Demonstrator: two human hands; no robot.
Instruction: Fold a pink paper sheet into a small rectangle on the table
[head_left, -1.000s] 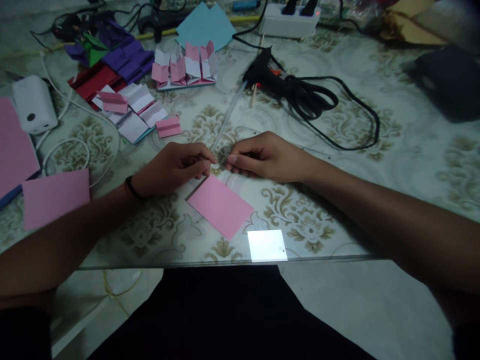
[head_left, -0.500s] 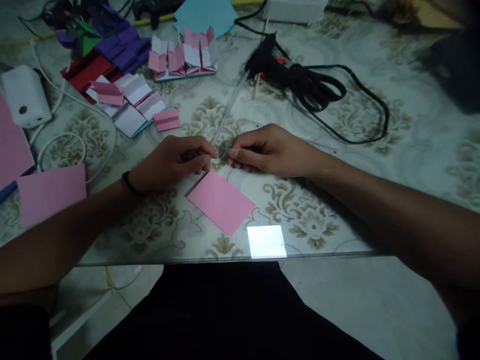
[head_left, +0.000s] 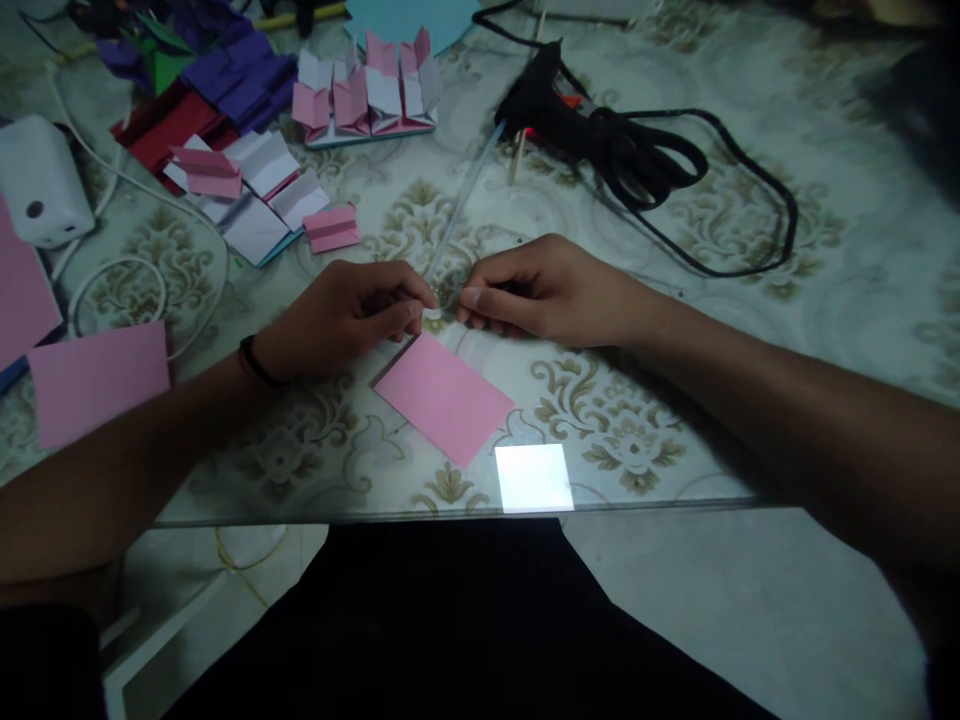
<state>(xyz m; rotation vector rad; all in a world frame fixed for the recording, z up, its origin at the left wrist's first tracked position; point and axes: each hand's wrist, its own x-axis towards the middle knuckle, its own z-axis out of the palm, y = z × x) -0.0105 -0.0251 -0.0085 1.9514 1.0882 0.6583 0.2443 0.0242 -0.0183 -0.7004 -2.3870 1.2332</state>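
Observation:
My left hand (head_left: pixel 349 312), a dark band on its wrist, rests on the table with fingers curled and thumb drawn in. Facing it across a small gap is my right hand (head_left: pixel 534 290), also closed, thumb against bent fingers. Whatever either pinches, if anything, is too small or hidden to make out. A flat pink paper rectangle (head_left: pixel 448 400) lies just below, its top corner close to my left thumb. Beyond the fingertips, a translucent glue stick (head_left: pixel 466 190) sticks out of the back of a black glue gun (head_left: pixel 544 105).
Folded pink-and-white paper pieces (head_left: pixel 367 95) sit at the back, with another such cluster (head_left: pixel 259 195) and a small folded pink piece (head_left: pixel 331 229) nearer. Purple folded paper (head_left: pixel 241 80), a white adapter (head_left: pixel 45 185) and a pink sheet (head_left: pixel 101 385) are at left. The gun's black cord (head_left: pixel 787 225) loops right.
The view has shifted slightly, moving the objects at the back a little upward in the picture. Both hands keep nearly the same pose, and the pink paper stays in place.

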